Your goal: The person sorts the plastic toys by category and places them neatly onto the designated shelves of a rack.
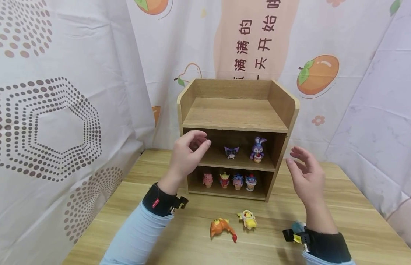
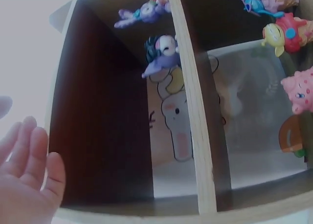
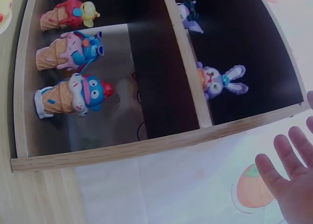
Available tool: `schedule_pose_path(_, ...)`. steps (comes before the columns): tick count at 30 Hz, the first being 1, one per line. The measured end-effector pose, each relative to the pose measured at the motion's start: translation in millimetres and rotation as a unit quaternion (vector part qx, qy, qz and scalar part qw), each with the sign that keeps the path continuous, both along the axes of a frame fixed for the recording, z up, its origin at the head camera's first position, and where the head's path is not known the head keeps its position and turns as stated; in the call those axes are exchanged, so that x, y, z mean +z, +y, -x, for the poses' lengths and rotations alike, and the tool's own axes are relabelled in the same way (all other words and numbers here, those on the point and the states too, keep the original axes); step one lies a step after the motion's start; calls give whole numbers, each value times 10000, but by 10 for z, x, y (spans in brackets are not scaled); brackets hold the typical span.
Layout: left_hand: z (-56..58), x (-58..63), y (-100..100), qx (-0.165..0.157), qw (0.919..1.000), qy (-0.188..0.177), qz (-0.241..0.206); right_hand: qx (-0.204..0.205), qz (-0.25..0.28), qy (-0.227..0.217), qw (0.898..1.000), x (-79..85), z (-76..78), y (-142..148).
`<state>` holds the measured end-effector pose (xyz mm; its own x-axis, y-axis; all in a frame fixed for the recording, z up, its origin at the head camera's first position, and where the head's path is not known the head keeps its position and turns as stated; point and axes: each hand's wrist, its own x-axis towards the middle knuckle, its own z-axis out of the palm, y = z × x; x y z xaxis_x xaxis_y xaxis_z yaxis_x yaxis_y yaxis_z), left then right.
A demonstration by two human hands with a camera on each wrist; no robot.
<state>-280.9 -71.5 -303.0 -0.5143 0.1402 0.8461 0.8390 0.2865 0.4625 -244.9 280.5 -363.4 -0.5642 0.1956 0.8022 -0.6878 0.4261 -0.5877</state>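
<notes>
My left hand (image 1: 189, 152) hovers before the left side of a small wooden shelf (image 1: 238, 127), fingers loosely bent with nothing in them. To the right of the shelf my right hand (image 1: 306, 176) is raised, its fingers also relaxed around nothing. On the middle level stand a purple rabbit figurine (image 1: 257, 150) and a smaller dark-and-purple winged figurine (image 1: 231, 152). Several figurines line the bottom level, among them a pink one (image 1: 207, 180), a red-and-yellow one (image 1: 224, 180) and a blue one with a red top (image 3: 93, 93).
In front of the shelf, an orange figurine (image 1: 221, 226) with a red-tipped tail and a yellow figurine (image 1: 248, 219) with a white hood lie on the wooden table (image 1: 185, 246). A bluish object (image 1: 297, 226) is partly hidden behind the right wrist camera. Printed curtains (image 1: 179, 40) hang behind.
</notes>
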Motion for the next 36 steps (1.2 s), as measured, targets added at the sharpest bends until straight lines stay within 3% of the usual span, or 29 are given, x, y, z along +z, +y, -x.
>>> schedule_pose_path(3,13,-34,-79,91,9994,125,-324,-2,-102,141,9998,7,0,-6)
schedule_pose_path(7,1,-84,-166,348,9964,-47,-771,-53,-372,153,9992,34,-34,-39)
schedule_pose_path(14,-248,32,-195,563,9919,52,-1134,-35,-778,256,9966,85,-115,-96)
schedule_pose_path(20,-234,-58,-244,738,9867,-44,-1446,115,-1080,332,9935,108,-161,-144)
schedule_pose_path(24,-180,-153,-281,835,9820,-381,-1652,141,-1266,314,9914,130,-193,-162)
schedule_pose_path(28,-19,-325,-342,750,9774,-824,-1794,159,-1412,269,9895,143,-214,-167)
schedule_pose_path(32,104,-459,-401,613,9744,-1276,-1748,206,-1546,240,9875,156,-231,-172)
schedule_pose_path(36,140,-522,-420,520,9718,-1606,-1649,258,-1632,216,9860,168,-241,-174)
